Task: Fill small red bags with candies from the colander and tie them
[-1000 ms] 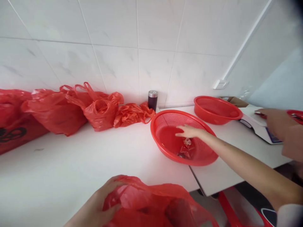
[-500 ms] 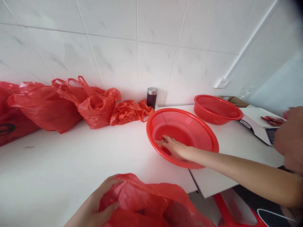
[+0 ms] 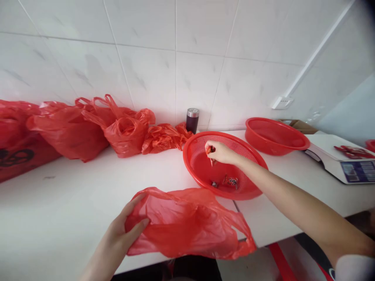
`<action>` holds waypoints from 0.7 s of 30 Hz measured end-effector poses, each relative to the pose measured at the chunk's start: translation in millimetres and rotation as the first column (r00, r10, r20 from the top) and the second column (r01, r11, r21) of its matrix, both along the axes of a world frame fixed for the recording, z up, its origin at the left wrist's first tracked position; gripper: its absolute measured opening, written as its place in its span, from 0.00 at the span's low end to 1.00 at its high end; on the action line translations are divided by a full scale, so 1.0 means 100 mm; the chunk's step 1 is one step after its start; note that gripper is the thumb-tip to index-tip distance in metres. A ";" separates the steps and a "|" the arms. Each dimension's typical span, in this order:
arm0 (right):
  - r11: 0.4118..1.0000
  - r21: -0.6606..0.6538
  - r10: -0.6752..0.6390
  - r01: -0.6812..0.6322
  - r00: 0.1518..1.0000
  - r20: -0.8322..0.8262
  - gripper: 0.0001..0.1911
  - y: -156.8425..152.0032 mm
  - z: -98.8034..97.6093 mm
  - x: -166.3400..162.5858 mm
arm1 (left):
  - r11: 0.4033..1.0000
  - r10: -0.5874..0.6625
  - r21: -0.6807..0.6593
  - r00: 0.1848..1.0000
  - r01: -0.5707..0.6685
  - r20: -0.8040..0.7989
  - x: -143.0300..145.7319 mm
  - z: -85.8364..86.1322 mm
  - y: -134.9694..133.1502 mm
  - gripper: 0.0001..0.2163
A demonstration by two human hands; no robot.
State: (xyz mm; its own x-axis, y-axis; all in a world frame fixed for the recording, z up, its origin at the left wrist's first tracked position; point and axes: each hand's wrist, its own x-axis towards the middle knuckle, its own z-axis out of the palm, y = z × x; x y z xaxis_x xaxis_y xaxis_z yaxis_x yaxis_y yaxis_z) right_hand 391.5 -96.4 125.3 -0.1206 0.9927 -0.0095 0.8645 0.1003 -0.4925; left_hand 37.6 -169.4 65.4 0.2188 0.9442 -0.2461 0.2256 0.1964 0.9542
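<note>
Spillage was what I judged likeliest from my distant seat. The right hand [image 3: 225, 153] hung over the perforated red basket [image 3: 202, 166], fingers pinched nearly closed on a few small red packets [image 3: 211, 151], some poking out past the fingertips. I thought one could work loose, since the pinch caught them near the ends (how many there were, I couldn't tell). Two or so loose packets [image 3: 231, 180] lay apart on the basket floor.

I had the left hand [image 3: 121, 234] in a loose C, thumb and fingers apart, gripping the left end of the red plastic bag [image 3: 187, 228]. Its mouth gaped just in front of the basket, along the near edge of the white table [image 3: 88, 203]. Nothing held the right end, where a handle drooped past that edge; thin film like that could have folded shut or slid off, and anything let go there might have missed and dropped to the floor.

The forearm crossed above the basket's rim. I couldn't tell if it touched, but leaning lower could have tipped the basket. The scale [image 3: 329, 146] stood well apart.
</note>
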 end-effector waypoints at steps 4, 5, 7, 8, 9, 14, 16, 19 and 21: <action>0.973 0.075 0.229 -0.218 0.870 -0.437 0.05 -0.39 0.26 -0.56 | 0.996 -0.065 -0.053 0.997 0.067 0.039 0.13 0.06 -0.01 0.35; 0.954 0.059 0.287 -0.294 0.839 -0.462 0.07 -0.50 0.25 -0.73 | 0.994 -0.078 -0.071 0.995 0.083 0.062 0.17 0.08 -0.01 0.36; 0.930 0.017 0.347 -0.368 0.860 -0.375 0.07 -0.67 0.17 -1.02 | 0.991 -0.097 -0.083 0.991 0.105 0.096 0.25 0.12 0.00 0.37; 0.927 -0.023 0.351 -0.375 0.887 -0.300 0.07 -0.73 0.12 -1.12 | 0.990 -0.110 -0.077 0.988 0.118 0.106 0.27 0.13 0.01 0.37; 0.926 -0.069 0.347 -0.371 0.910 -0.226 0.07 -0.76 0.08 -1.18 | 0.989 -0.126 -0.066 0.986 0.134 0.107 0.29 0.13 0.03 0.37; 0.964 -0.021 0.258 -0.265 0.951 -0.168 0.21 -0.59 0.13 -0.88 | 0.976 -0.180 0.115 0.982 0.185 -0.056 0.19 0.04 0.12 0.33; 0.994 0.049 0.102 -0.099 0.992 -0.075 0.20 -0.46 0.13 -0.53 | 0.957 -0.171 0.206 0.972 0.202 -0.162 0.10 -0.01 0.13 0.28; 0.976 -0.148 -0.117 0.162 0.955 0.272 0.30 -0.37 -0.04 -0.02 | 0.959 -0.132 0.221 0.970 0.177 -0.203 -0.01 -0.03 0.08 0.26; 0.889 -0.381 -0.102 0.253 0.922 0.373 0.38 -0.38 -0.23 0.19 | 0.985 -0.051 0.159 0.989 0.073 -0.137 -0.05 -0.03 0.02 0.34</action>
